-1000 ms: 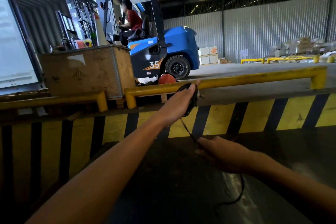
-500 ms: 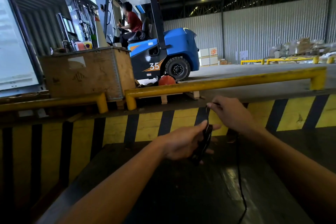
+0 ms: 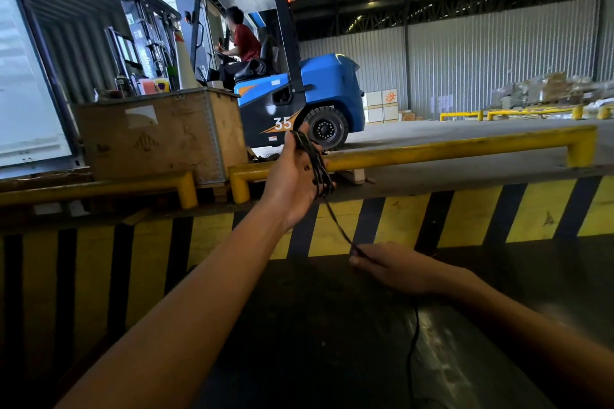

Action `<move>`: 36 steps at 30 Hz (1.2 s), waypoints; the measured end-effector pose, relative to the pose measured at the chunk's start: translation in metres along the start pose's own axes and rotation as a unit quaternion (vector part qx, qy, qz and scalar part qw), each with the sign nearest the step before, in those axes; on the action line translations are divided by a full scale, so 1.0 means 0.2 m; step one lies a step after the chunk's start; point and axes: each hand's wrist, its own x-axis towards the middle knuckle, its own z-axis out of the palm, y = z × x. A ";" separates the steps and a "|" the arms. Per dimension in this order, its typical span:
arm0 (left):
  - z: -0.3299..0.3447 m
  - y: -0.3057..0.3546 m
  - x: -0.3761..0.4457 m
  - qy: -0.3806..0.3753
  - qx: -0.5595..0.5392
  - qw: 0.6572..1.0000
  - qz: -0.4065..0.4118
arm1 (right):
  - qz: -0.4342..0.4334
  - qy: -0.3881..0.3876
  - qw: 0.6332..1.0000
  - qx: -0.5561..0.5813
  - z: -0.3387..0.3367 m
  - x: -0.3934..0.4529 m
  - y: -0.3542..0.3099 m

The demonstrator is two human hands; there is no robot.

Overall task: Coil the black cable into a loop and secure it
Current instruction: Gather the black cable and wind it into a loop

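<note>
My left hand [image 3: 292,176] is raised in front of the yellow rail, palm toward me, with several turns of the thin black cable [image 3: 335,222] wound around its fingers. From that bundle one strand runs down and to the right into my right hand [image 3: 395,267], which pinches it low over the dark surface. Past my right hand the cable's free length hangs down toward the bottom of the view.
A dark platform surface [image 3: 315,342] lies below my arms, ending at a yellow-and-black striped wall [image 3: 465,219]. Above it runs a yellow guard rail [image 3: 448,148]. Behind stand a wooden crate [image 3: 159,136] and a blue forklift [image 3: 315,93] with a person seated in it.
My left hand rose from low centre to the rail height with the coil. My right hand dropped from near the rail down to the platform, drawing a strand taut between them.
</note>
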 end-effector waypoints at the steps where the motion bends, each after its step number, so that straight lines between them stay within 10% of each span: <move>1: -0.01 0.00 -0.01 0.024 0.059 0.998 0.018 | -0.007 -0.022 1.000 -0.010 0.00 -0.01 -0.02; 6: -0.14 -0.08 -0.06 -0.034 0.522 0.852 -0.012 | -0.006 0.061 0.997 -0.039 -0.17 -0.02 -0.05; 10: -0.16 -0.15 -0.11 -0.131 0.626 0.761 -0.110 | -0.001 0.205 0.978 -0.045 -0.32 0.02 0.01; 16: -0.07 -0.10 -0.21 -0.296 0.238 0.869 -0.318 | 0.000 0.358 0.934 0.013 -0.32 0.08 0.04; 25: 0.04 0.02 -0.09 -0.157 -0.124 0.977 -0.075 | -0.012 0.198 0.978 0.059 0.01 0.05 -0.14; 31: 0.02 -0.04 -0.04 -0.026 0.171 0.985 -0.013 | -0.047 0.124 0.991 -0.024 -0.04 0.00 -0.13; 36: -0.09 -0.08 -0.11 -0.054 0.526 0.847 -0.048 | -0.024 0.023 0.993 -0.117 -0.20 -0.09 -0.07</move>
